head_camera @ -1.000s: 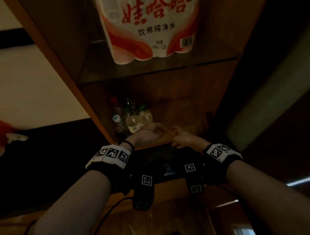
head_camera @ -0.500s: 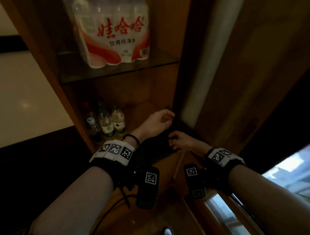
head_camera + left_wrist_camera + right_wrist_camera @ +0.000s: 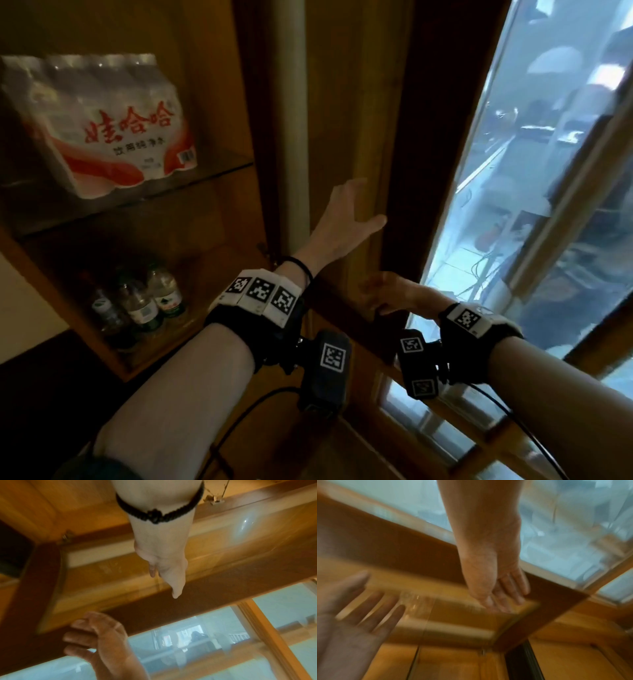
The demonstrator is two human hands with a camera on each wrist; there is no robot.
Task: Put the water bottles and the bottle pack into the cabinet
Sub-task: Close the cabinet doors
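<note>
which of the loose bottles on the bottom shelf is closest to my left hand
The rightmost bottle, green-labelled, stands nearest the left hand; the other two sit further left.

Head view looks down from above; 2 wrist views, close, share the cabinet door [image 3: 120, 615].

Left hand [image 3: 346, 219] spread flat, raised; right hand [image 3: 394, 291] lower, fingers seemingly loosely bent.

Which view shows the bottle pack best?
The head view: the bottle pack sits whole on the cabinet's glass shelf, label readable. Both wrist views show only hands, door frame and glass, no pack.
</note>
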